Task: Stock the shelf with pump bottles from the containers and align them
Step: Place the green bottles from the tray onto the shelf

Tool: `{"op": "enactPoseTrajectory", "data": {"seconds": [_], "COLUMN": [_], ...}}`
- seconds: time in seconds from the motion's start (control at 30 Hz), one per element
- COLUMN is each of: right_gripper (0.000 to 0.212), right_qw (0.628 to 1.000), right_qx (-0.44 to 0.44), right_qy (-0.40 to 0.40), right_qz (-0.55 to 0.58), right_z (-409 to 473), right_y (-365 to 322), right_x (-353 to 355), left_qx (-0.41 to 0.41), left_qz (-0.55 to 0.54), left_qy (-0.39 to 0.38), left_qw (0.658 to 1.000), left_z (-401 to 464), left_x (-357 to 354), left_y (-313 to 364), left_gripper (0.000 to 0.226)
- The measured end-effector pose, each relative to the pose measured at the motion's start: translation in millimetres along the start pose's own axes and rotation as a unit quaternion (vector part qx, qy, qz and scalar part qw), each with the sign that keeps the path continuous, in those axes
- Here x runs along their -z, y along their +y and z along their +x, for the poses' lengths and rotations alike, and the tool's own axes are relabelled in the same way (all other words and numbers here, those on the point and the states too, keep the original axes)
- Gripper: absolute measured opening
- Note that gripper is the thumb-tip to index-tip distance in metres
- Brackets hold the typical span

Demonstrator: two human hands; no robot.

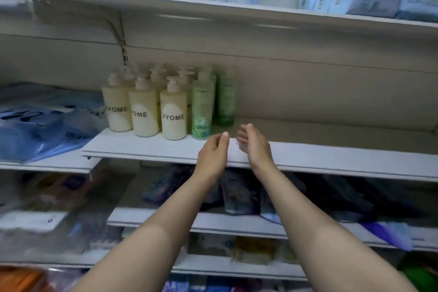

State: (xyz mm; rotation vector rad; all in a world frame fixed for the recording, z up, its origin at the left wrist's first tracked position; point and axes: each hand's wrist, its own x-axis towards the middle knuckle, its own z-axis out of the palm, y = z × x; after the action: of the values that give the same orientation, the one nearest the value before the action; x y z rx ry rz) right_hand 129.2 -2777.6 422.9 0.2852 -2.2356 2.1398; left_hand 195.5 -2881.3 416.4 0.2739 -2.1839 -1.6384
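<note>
Nothing is held: the left hand [213,149] and right hand [254,143] hover loosely curled just right of the front green bottle [202,111]. 3 cream ZYOME pump bottles [173,111] stand left of it. Labels should be turned forward, fronts kept level.

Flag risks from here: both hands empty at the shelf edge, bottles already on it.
1. The front green bottle stands close to the left hand; a careless reach might tip it.
2. The cream ZYOME bottles face slightly different ways, so alignment may be unfinished.
3. The right hand hovers over bare shelf; no container is visible.
</note>
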Motion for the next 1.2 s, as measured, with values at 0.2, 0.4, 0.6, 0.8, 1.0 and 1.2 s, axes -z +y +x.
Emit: {"op": "enactPoseTrajectory", "data": {"seconds": [0.2, 0.4, 0.6, 0.8, 1.0, 1.2], "right_gripper": [0.044, 0.035, 0.031, 0.039, 0.056, 0.075], "right_qw": [0.986, 0.988, 0.912, 0.84, 0.825, 0.81], "right_qx": [0.137, -0.081, -0.371, -0.499, -0.533, -0.547], "right_qy": [0.023, -0.033, -0.085, -0.134, -0.137, -0.133], "right_qz": [-0.089, -0.125, -0.154, -0.164, -0.132, -0.165], "right_z": [-117, -218, -310, -375, -402, -410], "right_y": [31, 163, 277, 340, 363, 371], "right_x": [-13, -38, -42, -32, -41, -48], "left_qx": [-0.062, 0.111, 0.28, 0.304, 0.279, 0.252], "left_qz": [-0.058, -0.036, 0.061, 0.189, 0.314, 0.383], "left_qy": [0.05, 0.026, -0.059, -0.16, -0.219, -0.279], "left_qw": [0.995, 0.993, 0.956, 0.92, 0.881, 0.844], "left_z": [-82, -176, -289, -345, -353, -358], "left_x": [49, 72, 95, 118, 121, 116], "left_y": [-73, -199, -304, -355, -385, -400], "left_gripper": [0.025, 0.017, 0.031, 0.055, 0.064, 0.072]}}
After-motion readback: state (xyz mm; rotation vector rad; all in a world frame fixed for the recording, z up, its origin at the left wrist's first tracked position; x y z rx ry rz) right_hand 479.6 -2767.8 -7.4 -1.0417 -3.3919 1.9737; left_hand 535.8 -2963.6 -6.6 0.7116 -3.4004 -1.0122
